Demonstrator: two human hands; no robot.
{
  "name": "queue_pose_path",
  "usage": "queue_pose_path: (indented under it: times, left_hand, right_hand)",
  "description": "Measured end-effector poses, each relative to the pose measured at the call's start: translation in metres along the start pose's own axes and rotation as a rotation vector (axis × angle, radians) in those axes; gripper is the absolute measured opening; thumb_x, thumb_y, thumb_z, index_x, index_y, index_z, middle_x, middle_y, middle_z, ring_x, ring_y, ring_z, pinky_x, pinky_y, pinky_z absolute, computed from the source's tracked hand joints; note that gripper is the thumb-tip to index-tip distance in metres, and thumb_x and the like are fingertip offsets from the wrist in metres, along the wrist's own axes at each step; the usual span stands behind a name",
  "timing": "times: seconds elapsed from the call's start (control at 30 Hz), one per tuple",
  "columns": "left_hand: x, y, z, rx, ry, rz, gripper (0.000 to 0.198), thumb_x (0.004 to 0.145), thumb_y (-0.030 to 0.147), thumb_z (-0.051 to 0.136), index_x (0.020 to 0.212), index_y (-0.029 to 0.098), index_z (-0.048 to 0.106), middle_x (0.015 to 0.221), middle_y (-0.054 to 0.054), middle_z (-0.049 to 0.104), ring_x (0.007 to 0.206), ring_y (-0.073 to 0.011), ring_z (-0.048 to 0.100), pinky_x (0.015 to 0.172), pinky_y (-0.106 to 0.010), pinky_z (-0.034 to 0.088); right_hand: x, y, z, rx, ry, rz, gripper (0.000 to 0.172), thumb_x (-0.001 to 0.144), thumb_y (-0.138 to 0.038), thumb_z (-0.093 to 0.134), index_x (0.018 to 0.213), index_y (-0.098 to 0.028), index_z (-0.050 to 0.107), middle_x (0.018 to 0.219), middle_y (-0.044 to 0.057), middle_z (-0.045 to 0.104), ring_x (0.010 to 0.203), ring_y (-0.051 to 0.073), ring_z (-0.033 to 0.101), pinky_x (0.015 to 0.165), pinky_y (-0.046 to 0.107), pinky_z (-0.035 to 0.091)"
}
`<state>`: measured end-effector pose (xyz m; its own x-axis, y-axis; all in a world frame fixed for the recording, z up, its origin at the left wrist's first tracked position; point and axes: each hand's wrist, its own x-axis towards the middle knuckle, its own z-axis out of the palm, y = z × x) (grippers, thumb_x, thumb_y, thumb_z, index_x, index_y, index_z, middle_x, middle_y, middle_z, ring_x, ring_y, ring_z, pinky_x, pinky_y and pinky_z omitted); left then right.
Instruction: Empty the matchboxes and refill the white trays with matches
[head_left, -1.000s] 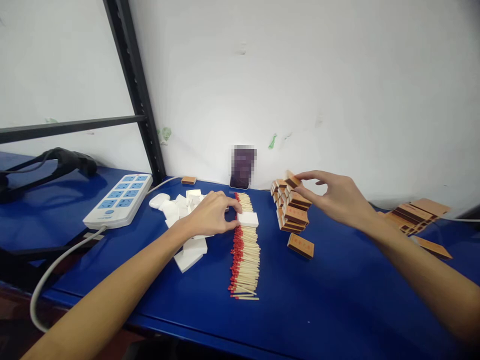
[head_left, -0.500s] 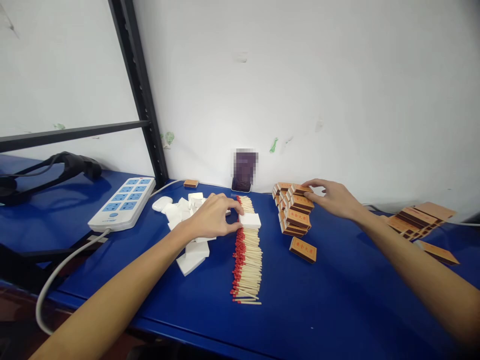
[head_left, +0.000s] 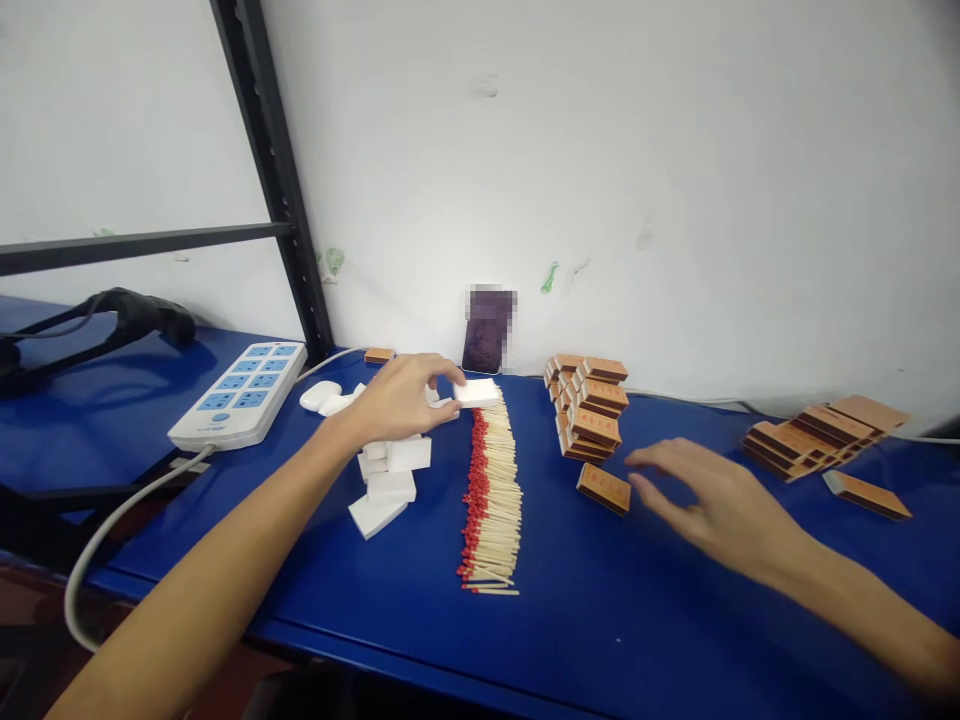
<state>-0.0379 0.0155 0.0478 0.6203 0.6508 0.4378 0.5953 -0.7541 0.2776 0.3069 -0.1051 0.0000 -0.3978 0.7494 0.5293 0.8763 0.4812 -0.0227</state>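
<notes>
Between the thumb and fingers of my left hand is a small white matchbox tray, above the far end of a long row of red-tipped matches. Whether the tray touches the matches I cannot tell. Other white trays lie in a loose pile under and beside this hand. My right hand is open, fingers apart, just right of a single orange matchbox lying on the blue table. Behind that box stands a stack of matchboxes.
More matchboxes are stacked at the right, with a partly open one in front. A phone leans on the wall. At left are a power strip, its cable and a black metal post.
My right hand has left the matchbox stack and come nearer, beside the single matchbox. My left hand has carried the white tray away from me and slightly left, toward the row's far end.
</notes>
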Motion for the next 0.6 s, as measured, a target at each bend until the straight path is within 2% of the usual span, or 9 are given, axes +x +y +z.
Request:
queue_pose_path:
  times: [0.13, 0.27, 0.37, 0.47, 0.6]
  left_hand:
    - [-0.005, -0.015, -0.02, 0.148, -0.08, -0.06, 0.028, 0.078, 0.031, 0.06, 0.102, 0.019, 0.068, 0.094, -0.005, 0.068, 0.078, -0.0199, 0.06, 0.078, -0.035, 0.044]
    - [-0.021, -0.026, -0.032, 0.129, -0.127, -0.091, 0.033, 0.077, 0.034, 0.059, 0.106, 0.02, 0.067, 0.1, -0.006, 0.066, 0.076, -0.0185, 0.058, 0.075, -0.033, 0.045]
    - [-0.036, -0.029, -0.036, 0.084, -0.149, -0.13, 0.034, 0.077, 0.035, 0.059, 0.106, 0.02, 0.066, 0.097, -0.004, 0.065, 0.07, -0.0164, 0.055, 0.069, -0.03, 0.044]
    - [-0.048, -0.027, -0.036, 0.076, -0.112, -0.151, 0.032, 0.078, 0.037, 0.059, 0.104, 0.02, 0.066, 0.098, -0.004, 0.064, 0.069, -0.0159, 0.053, 0.068, -0.031, 0.044]
    - [-0.054, -0.023, -0.033, 0.099, 0.044, -0.169, 0.03, 0.083, 0.043, 0.057, 0.099, 0.02, 0.068, 0.095, -0.004, 0.06, 0.066, -0.0145, 0.05, 0.069, -0.032, 0.043]
  right_hand:
    - [-0.016, -0.008, 0.014, 0.006, -0.069, 0.037, 0.023, 0.091, -0.04, 0.054, 0.105, -0.022, 0.06, 0.099, 0.008, 0.069, 0.086, 0.023, 0.067, 0.075, 0.037, 0.055]
    - [-0.016, -0.01, 0.024, 0.087, -0.111, 0.097, 0.027, 0.09, -0.041, 0.056, 0.112, -0.024, 0.058, 0.108, 0.007, 0.068, 0.093, 0.022, 0.067, 0.081, 0.036, 0.055]
    - [-0.013, -0.014, 0.029, 0.149, -0.129, 0.138, 0.031, 0.091, -0.037, 0.054, 0.119, -0.025, 0.055, 0.108, 0.006, 0.066, 0.088, 0.02, 0.067, 0.077, 0.034, 0.056]
    - [-0.01, -0.016, 0.032, 0.171, -0.117, 0.189, 0.033, 0.09, -0.039, 0.055, 0.119, -0.025, 0.056, 0.102, 0.006, 0.066, 0.078, 0.02, 0.065, 0.069, 0.034, 0.056]
    - [-0.009, -0.016, 0.034, 0.185, -0.107, 0.258, 0.035, 0.089, -0.043, 0.056, 0.118, -0.024, 0.06, 0.099, 0.006, 0.065, 0.075, 0.02, 0.064, 0.068, 0.036, 0.055]
